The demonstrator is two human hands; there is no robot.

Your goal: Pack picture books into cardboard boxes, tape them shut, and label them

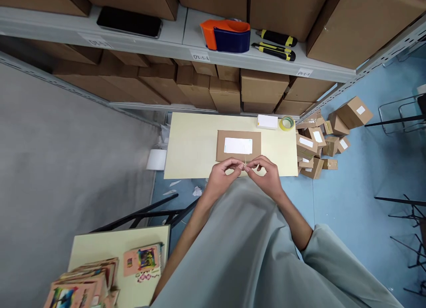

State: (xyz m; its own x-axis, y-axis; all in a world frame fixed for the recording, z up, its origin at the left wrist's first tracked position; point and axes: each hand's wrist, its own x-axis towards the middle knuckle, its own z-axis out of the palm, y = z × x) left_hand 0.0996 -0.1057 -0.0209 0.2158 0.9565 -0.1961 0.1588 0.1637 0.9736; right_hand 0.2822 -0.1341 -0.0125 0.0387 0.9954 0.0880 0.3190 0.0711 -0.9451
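A flat brown cardboard box [222, 148] with a white label [238, 145] lies on the pale yellow table [189, 144]. My left hand [223, 175] and my right hand [266, 175] meet at the box's near edge, thumbs and fingertips pinched together. Between them a thin pale strand [245, 159], like string, runs up over the box's front edge. Its ends are too small to make out. Behind the box, a small white box [267, 122] and a roll of yellowish tape [286, 123] sit at the table's far edge.
Above the table, a metal shelf [149, 41] full of cartons holds a phone [129, 22], an orange-and-blue tape dispenser [229, 35] and cutters [278, 38]. Small parcels [314, 144] are heaped at right. A side table [123, 237] with stacked booklets [83, 281] stands at lower left.
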